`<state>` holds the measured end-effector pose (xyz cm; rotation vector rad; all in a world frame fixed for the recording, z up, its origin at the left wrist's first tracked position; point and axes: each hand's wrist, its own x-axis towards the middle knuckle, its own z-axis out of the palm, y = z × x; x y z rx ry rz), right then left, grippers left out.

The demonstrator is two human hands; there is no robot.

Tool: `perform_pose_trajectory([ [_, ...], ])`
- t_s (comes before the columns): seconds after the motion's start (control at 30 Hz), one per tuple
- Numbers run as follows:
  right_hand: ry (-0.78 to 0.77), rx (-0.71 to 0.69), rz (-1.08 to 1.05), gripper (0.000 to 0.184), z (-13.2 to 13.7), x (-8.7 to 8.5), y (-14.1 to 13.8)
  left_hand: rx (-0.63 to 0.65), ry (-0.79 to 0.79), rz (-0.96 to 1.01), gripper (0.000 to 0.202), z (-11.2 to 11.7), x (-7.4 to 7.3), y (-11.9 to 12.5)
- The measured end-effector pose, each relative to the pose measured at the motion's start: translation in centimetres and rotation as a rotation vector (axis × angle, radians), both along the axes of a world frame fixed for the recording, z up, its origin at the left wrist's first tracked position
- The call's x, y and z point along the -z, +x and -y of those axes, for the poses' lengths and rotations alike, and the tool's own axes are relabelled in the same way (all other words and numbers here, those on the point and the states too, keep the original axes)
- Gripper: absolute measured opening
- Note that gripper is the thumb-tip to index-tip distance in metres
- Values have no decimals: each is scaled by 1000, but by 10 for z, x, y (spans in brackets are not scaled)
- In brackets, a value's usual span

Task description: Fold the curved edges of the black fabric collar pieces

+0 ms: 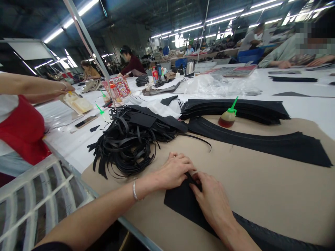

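Observation:
A long, curved black fabric piece (180, 202) lies on the tan sheet (274, 195) in front of me, running off toward the lower right. My left hand (176, 169) presses at its far end with bent fingers, and a bracelet circles that wrist. Close beside it, my right hand (209, 191) pinches the raised edge of the same piece between thumb and fingers. Both hands are closed on the fabric; the fingertips of the left are partly hidden. Just beyond them is a tangled heap of black strips (131, 139).
Behind lie a single black curved panel (256, 139), a stack of black panels (235, 109) and a green-tipped squeeze bottle (227, 118) of amber liquid. A white plastic rack (34, 195) stands at lower left. A person in a red apron (23, 129) works at left; another sits at upper right.

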<state>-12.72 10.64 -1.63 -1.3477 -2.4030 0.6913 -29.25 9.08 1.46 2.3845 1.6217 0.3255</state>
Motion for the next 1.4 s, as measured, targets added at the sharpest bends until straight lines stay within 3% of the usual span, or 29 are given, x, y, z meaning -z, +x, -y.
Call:
perform_pose_trajectory([
  [0.17,-14,-1,-24,8,1,2,1,132,-114,-39,19,-20,-5,-4],
  [0.3,-29,-9,-92,14,5,6,5,127,-121,-18,16,-20,-6,-6],
  [0.47,-41,0,-125,19,7,6,6,145,-142,-35,28,-22,-10,-6],
  [0.77,-66,36,-117,18,7,2,3,198,-150,-65,20,-26,-9,-7],
  [0.97,-25,29,-146,14,7,9,6,201,-56,-51,19,-18,-6,-11],
  [1.2,222,-89,-219,18,15,28,11,263,134,-139,23,-1,1,-17],
  [1.4,346,-188,-57,23,19,30,13,267,250,-241,23,19,14,-17],
])
